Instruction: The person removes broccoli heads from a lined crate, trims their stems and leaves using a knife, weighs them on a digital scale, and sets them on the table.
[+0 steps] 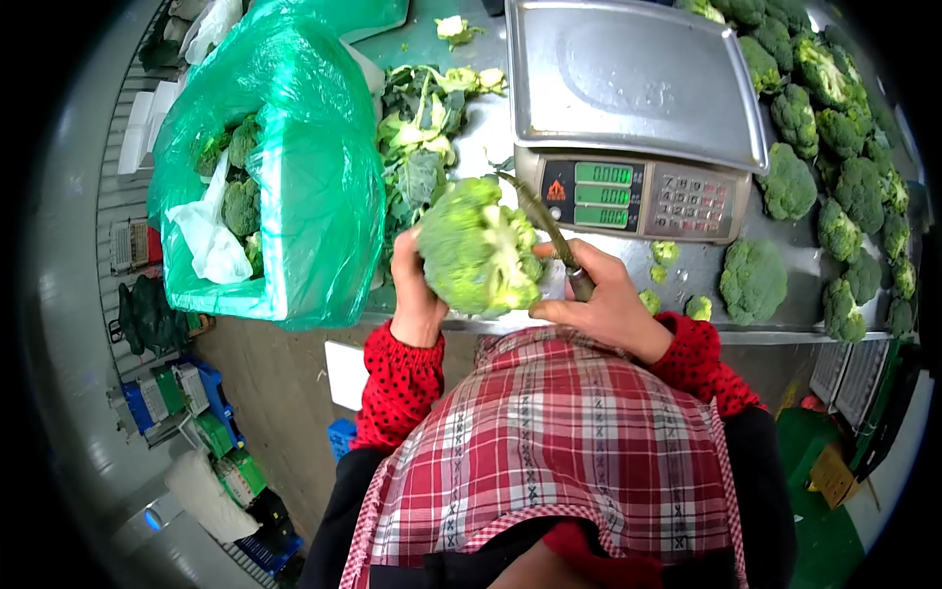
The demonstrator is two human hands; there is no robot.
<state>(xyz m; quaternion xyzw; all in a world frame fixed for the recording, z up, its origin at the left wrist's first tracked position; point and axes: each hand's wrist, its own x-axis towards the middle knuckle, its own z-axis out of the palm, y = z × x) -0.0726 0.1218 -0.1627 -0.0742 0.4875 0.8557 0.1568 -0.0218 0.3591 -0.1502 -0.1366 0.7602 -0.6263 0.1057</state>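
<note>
A broccoli head point(459, 247) is tilted on its side in front of my apron, its pale cut stalks facing right. My left hand point(416, 290) is closed around its left side. In my right hand point(610, 302) is a curved knife point(543, 216), its dark handle in my fist and its blade arching up and left behind the broccoli's right side. Whether the blade touches the broccoli I cannot tell. Small broccoli florets point(665, 252) lie on the metal table just beyond my right hand.
A digital scale point(628, 83) stands ahead, its displays reading zeros. To the left is a box lined with a green plastic bag point(324, 196), with broccoli inside. Trimmed leaves point(420, 175) lie between them. Many broccoli heads point(788, 184) cover the right side of the table point(702, 329).
</note>
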